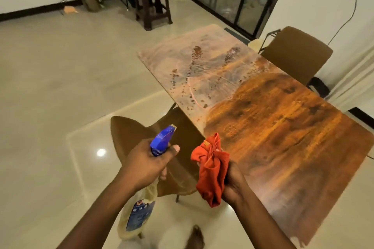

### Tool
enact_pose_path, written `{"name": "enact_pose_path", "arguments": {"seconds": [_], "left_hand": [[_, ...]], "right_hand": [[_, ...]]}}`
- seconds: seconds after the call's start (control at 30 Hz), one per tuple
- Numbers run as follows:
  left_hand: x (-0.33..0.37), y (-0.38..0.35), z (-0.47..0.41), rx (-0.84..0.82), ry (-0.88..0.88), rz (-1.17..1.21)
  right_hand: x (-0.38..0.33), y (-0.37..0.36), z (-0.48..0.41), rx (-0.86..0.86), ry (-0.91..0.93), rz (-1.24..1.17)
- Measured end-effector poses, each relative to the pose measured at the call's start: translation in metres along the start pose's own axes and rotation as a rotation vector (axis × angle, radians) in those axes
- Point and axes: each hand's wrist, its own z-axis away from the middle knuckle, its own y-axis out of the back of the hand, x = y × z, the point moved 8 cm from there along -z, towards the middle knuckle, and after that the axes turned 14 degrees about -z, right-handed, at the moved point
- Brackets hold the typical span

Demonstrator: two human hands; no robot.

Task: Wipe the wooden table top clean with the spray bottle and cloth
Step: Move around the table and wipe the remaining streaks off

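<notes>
The left hand (147,163) clenched the spray bottle (162,140) by its neck, likely the surest hold on slick, light plastic. The right hand (234,184) gripped the soft, bunched cloth (210,170) beside the table (273,127) edge. The table's far end lay wet. A chair (129,133) crowded that edge, with open floor beyond it.

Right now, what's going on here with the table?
A person stands by the wooden table. Their left hand grips a spray bottle by the neck, its blue nozzle pointing toward the table's far end. Their right hand holds a bunched red cloth by the table's near edge. The far end is wet with droplets and smeared streaks; the nearer wood looks dry.
</notes>
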Motion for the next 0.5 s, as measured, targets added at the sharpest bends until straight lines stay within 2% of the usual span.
{"name": "enact_pose_path", "arguments": {"seconds": [0.2, 0.4, 0.5], "left_hand": [[-0.073, 0.087, -0.002, 0.065, 0.036, -0.004], [-0.156, 0.191, -0.015, 0.104, -0.014, -0.057], [-0.195, 0.234, -0.019, 0.118, -0.004, -0.083]], "right_hand": [[0.084, -0.068, -0.058, 0.035, -0.048, 0.011], [0.189, -0.14, -0.123, 0.086, 0.002, -0.031], [0.228, -0.168, -0.148, 0.06, -0.005, -0.058]]}}
